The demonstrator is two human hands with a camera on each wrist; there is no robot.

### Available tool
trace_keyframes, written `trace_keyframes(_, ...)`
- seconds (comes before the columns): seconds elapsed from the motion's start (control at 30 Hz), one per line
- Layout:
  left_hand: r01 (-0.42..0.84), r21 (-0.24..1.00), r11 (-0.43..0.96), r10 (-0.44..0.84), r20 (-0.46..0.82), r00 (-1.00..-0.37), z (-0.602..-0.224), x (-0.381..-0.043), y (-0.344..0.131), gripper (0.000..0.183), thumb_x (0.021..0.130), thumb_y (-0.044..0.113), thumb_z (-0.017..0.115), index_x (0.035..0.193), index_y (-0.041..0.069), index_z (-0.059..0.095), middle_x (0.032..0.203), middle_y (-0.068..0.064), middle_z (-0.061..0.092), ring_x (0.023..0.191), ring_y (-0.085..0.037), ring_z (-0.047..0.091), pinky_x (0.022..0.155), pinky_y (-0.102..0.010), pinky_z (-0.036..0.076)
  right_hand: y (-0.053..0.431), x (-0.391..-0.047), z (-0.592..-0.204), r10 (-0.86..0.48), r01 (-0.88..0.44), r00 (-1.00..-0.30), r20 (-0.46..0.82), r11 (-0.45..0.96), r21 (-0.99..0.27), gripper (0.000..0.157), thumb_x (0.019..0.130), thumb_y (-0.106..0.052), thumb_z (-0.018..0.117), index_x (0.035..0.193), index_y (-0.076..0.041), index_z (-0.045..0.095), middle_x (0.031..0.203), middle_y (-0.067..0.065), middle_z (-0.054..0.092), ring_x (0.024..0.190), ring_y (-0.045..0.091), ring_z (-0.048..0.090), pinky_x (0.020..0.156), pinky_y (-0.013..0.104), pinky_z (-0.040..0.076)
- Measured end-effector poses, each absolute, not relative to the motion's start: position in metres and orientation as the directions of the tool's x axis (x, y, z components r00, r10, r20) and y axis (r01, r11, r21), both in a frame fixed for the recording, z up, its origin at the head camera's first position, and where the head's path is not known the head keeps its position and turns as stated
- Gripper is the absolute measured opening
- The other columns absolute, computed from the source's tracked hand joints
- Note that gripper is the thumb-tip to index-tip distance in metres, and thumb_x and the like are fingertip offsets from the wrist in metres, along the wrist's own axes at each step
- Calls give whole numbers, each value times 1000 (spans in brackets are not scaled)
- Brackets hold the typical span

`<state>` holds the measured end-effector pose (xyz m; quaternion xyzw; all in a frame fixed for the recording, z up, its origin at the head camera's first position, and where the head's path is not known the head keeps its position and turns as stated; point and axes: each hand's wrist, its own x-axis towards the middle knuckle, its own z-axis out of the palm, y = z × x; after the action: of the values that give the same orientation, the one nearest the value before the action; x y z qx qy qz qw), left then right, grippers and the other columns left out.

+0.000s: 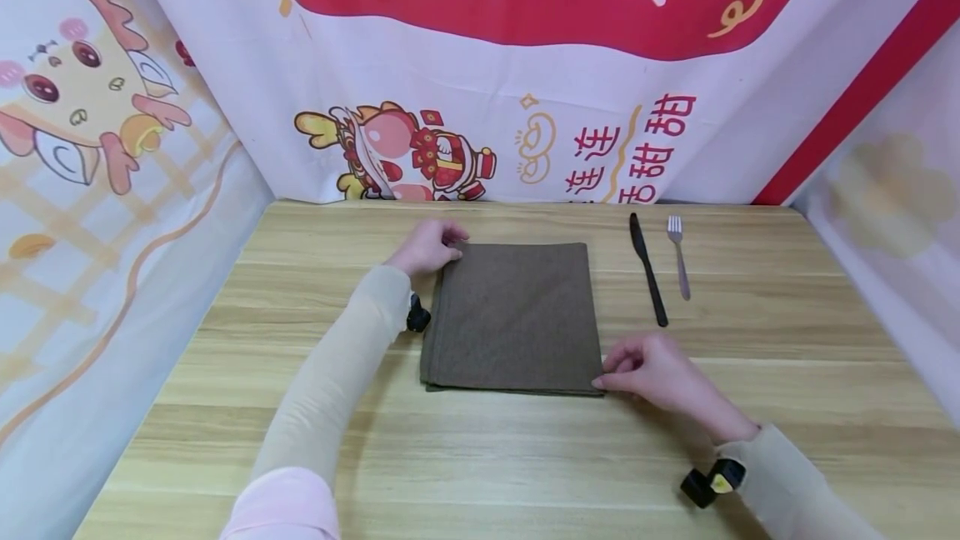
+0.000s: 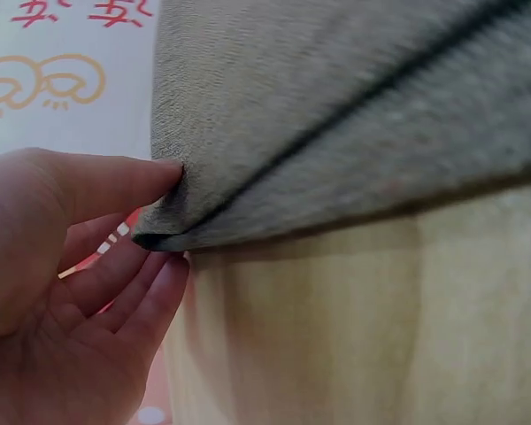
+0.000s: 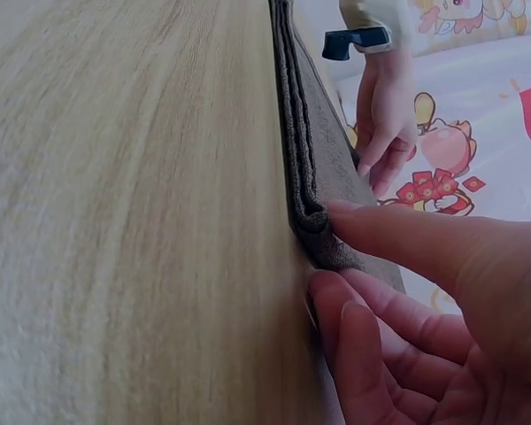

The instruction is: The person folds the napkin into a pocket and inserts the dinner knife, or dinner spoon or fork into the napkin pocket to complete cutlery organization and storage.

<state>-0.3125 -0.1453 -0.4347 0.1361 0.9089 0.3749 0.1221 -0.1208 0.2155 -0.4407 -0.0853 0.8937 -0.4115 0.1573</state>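
A dark brown cloth (image 1: 517, 315), folded into a layered square, lies on the wooden table. At its far left corner my left hand (image 1: 429, 248) pinches the fabric; the left wrist view has the thumb on top and the fingers (image 2: 164, 297) beneath the corner. My right hand (image 1: 652, 373) holds the near right corner between thumb and fingers. Stacked folds of the cloth (image 3: 292, 115) show along its edge in the right wrist view, with the right thumb (image 3: 398, 235) against the corner.
To the right of the cloth lie a black knife (image 1: 648, 269) and, beyond it, a fork (image 1: 678, 257), both pointing away. Printed fabric (image 1: 465, 65) hangs behind the wooden table (image 1: 480, 465) and along both sides.
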Motion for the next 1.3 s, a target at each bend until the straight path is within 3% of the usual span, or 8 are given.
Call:
trace_keyframes(0.43, 133, 634, 762, 276, -132, -952, -439, -318, -145, 17, 95, 11, 74, 110, 4, 73, 106, -11, 68, 98, -25, 61, 92, -41, 50, 215, -118, -440, -345, -25, -906, -246, 622, -783, 11, 89, -18, 81, 85, -9, 74, 69, 2, 66, 61, 19, 62, 52, 28, 54)
trace_keyframes(0.87, 142, 670, 729, 263, -83, -961, -442, -319, -147, 16, 91, 10, 78, 106, 5, 75, 99, -9, 70, 92, -23, 62, 84, -38, 51, 214, -117, -442, -350, -22, -909, -227, 585, -811, 10, 88, -14, 80, 87, -7, 72, 75, 3, 68, 67, 22, 65, 56, 30, 56)
trace_keyframes(1.3, 191, 731, 655, 340, -58, -939, -445, -318, -170, 15, 88, 11, 82, 102, 9, 78, 97, -4, 73, 89, -22, 63, 81, -36, 52, 232, -127, -434, -332, -15, -924, -190, 528, -849, 10, 90, -9, 78, 93, -1, 73, 82, 8, 70, 72, 26, 66, 62, 33, 58)
